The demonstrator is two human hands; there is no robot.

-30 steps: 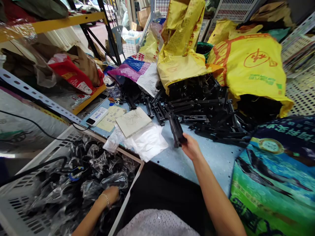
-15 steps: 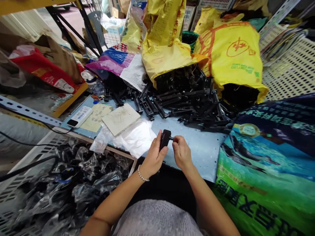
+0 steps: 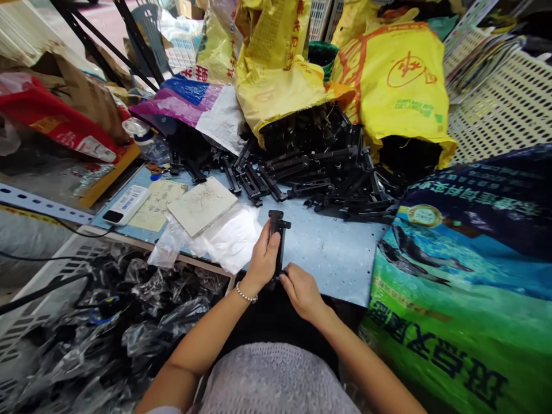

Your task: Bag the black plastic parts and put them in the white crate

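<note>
A long black plastic part [image 3: 280, 248] stands nearly upright over the table's front edge, with a small peg sticking out to the right near its top. My left hand [image 3: 261, 256] is closed around its middle, and a beaded bracelet circles that wrist. Low on the same part, my right hand [image 3: 301, 292] has its fingers pinched at the right side of the lower end; what the fingertips cover is hidden. A loose heap of similar black plastic parts [image 3: 321, 187] lies further back on the blue tabletop [image 3: 332, 253].
Yellow sacks [image 3: 401, 80] spill black parts at the back. A blue-green sack [image 3: 466, 276] stands close on the right. Left of my hands are a grey square pad [image 3: 202, 206], white plastic [image 3: 235, 238] and a white phone-like device [image 3: 126, 205]. A crate [image 3: 56, 282] holds black bagged items.
My right hand has moved from the part's upper end down to its lower end. The part is turned more upright and shows more of its length. The camera view has shifted slightly.
</note>
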